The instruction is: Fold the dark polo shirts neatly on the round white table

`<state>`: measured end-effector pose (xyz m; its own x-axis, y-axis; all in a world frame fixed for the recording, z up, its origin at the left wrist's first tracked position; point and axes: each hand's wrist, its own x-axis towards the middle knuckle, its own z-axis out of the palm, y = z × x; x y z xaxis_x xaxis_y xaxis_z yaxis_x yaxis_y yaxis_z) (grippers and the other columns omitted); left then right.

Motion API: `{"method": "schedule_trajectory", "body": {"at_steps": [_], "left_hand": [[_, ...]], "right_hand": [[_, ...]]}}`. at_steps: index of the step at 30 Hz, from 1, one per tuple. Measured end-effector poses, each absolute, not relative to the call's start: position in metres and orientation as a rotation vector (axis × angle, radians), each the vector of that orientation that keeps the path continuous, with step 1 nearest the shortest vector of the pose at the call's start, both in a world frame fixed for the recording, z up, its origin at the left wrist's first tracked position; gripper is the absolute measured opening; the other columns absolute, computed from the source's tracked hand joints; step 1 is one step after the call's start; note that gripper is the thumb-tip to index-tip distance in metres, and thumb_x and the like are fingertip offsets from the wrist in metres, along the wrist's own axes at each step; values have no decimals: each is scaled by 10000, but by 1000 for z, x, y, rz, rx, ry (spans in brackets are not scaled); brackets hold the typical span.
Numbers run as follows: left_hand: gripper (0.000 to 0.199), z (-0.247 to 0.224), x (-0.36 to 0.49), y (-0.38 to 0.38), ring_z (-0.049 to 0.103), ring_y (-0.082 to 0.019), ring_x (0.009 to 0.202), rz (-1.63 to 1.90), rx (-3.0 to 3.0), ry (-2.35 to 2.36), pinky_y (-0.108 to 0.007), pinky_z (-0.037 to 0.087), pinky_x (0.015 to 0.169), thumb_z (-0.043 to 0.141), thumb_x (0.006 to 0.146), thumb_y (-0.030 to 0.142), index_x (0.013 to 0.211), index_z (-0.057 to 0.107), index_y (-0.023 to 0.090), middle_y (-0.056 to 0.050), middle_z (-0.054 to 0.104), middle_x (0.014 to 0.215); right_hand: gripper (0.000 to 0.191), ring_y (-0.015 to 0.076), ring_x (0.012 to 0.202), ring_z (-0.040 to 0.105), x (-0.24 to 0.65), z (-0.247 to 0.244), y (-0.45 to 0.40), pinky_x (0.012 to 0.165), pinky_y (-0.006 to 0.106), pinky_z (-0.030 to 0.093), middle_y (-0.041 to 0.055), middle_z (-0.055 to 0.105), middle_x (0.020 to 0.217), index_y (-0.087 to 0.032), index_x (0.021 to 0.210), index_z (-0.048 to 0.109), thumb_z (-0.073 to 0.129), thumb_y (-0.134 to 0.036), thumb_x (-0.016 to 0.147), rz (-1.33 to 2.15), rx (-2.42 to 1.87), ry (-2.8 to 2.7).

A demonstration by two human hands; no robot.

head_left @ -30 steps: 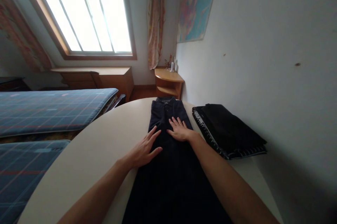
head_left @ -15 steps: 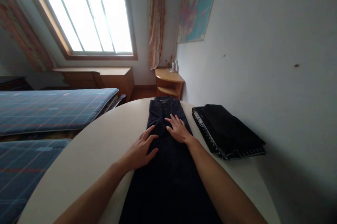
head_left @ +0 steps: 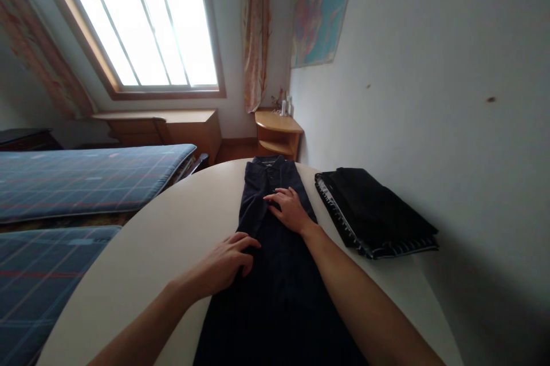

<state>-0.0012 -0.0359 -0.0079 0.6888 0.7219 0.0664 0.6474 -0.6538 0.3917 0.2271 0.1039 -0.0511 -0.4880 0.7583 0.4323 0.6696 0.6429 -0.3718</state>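
Note:
A dark navy collared shirt (head_left: 283, 291) lies long and narrow down the middle of the table, its collar at the far end and a button placket running down its upper part. My right hand (head_left: 289, 208) rests on the upper front near the placket, fingers stretched out and slightly bent. Along the shirt's left edge, lower down, is my left hand (head_left: 230, 260), with its fingers loosely curved and apart over the cloth. Neither hand grips anything. The shirt's lower end runs out of the bottom of the view.
A round pale table (head_left: 163, 246) carries everything. On its right sits a folded black cloth stack (head_left: 373, 208) with white edge stitching, close to the wall. Plaid mattresses (head_left: 86, 180) stand at the left. Beyond the table are a corner shelf (head_left: 277, 122) and a low desk (head_left: 184, 117).
My left hand has slid down the shirt's left edge toward me, its fingers more curved. My right hand has stayed nearly in place, its fingers drawn slightly closer together.

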Motion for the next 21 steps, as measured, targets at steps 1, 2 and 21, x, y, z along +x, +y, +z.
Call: {"method": "schedule_trajectory", "body": {"at_steps": [1, 2, 21], "left_hand": [[375, -8, -1, -37, 487, -217, 1254, 303, 2575, 1061, -364, 440, 1024, 448, 729, -64, 789, 656, 242, 23, 584, 1357], [397, -8, 0, -38, 478, -219, 1261, 298, 2585, 1045, -369, 435, 1031, 447, 718, -71, 817, 660, 250, 25, 583, 1360], [343, -4, 32, -65, 541, -185, 1065, 272, 2553, 778, -301, 437, 953, 486, 694, -40, 795, 622, 258, 14, 650, 886]], "right_hand": [[290, 229, 1311, 482, 226, -51, 104, 1181, 509, 156, 22, 714, 1195, -305, 1211, 674, 584, -240, 944, 216, -1104, -2290], [275, 227, 1291, 497, 226, -50, 104, 1179, 502, 164, 17, 725, 1168, -313, 1198, 685, 572, -249, 956, 228, -1104, -2282], [284, 216, 1184, 547, 234, -55, 112, 1069, 379, 370, 37, 727, 1091, -282, 1082, 752, 517, -179, 958, 280, -1206, -2110]]}}
